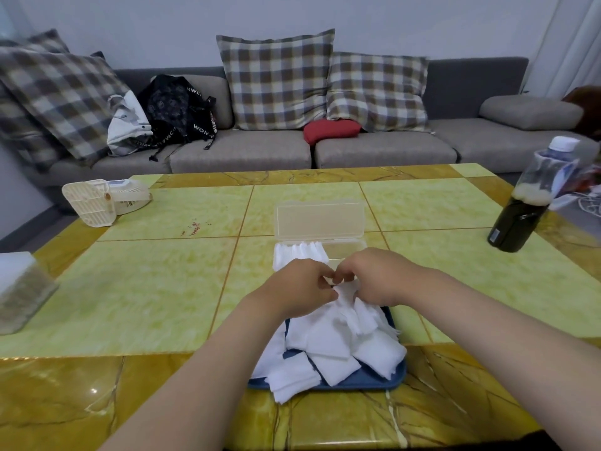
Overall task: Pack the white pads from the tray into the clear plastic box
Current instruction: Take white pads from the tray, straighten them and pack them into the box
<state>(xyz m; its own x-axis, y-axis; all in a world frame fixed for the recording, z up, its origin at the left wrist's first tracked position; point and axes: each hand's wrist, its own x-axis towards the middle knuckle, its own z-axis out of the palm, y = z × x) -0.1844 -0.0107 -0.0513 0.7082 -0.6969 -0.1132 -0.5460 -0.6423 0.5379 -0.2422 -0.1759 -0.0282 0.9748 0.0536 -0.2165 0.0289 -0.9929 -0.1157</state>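
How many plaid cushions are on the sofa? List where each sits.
4: two overlapping at the far left, one at the centre, one just right of it. More may be hidden outside the frame.

Black backpack point(177, 109) on the sofa point(240, 151) carried white strap lettering, upside down and partial; nothing else was readable.
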